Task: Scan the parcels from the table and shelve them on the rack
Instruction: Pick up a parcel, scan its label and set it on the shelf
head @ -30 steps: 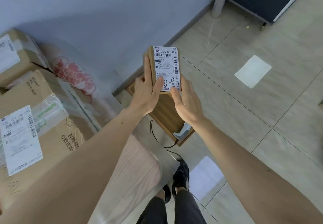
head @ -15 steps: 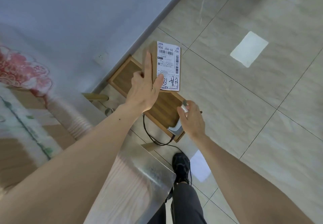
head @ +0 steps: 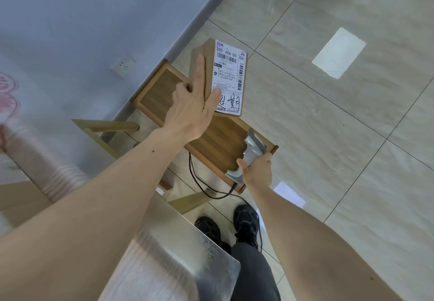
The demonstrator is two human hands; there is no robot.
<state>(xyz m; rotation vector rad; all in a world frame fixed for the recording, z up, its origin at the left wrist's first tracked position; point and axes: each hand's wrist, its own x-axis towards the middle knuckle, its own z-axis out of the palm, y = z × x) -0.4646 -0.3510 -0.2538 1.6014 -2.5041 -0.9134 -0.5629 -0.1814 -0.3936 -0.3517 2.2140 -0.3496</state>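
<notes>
Holding the parcel (head: 211,75) up in the left hand (head: 190,110): forefinger straight along the brown side face, thumb pressed onto the lower edge of the white shipping label (head: 229,77), other fingers curled behind the box, so the grip is a clamp between thumb and fingers. Label faces the camera, barcodes unobstructed at its top and along its right edge. Parcel sits in the air at about 12 o'clock from the left hand, above the small wooden stool (head: 211,136); not touching it as far as can be told. Right hand (head: 256,169) at 4 o'clock from the parcel, fingers wrapped round the handle of the grey barcode scanner (head: 251,150), which lies at the stool's near right corner; whether it is lifted off the wood cannot be told. Its black cable (head: 195,178) loops down at 7 o'clock toward the person's black shoes (head: 244,221) on the tiled floor (head: 328,136). Both forearms extended, left raised higher than right. Progress, judged: this parcel is off the table (head: 187,265) and presented but not yet scanned; scanner head is not pointed at the label. Remaining: aim, scan, then shelve. Rack not in view. Blurred items at 9 o'clock cannot be identified.
</notes>
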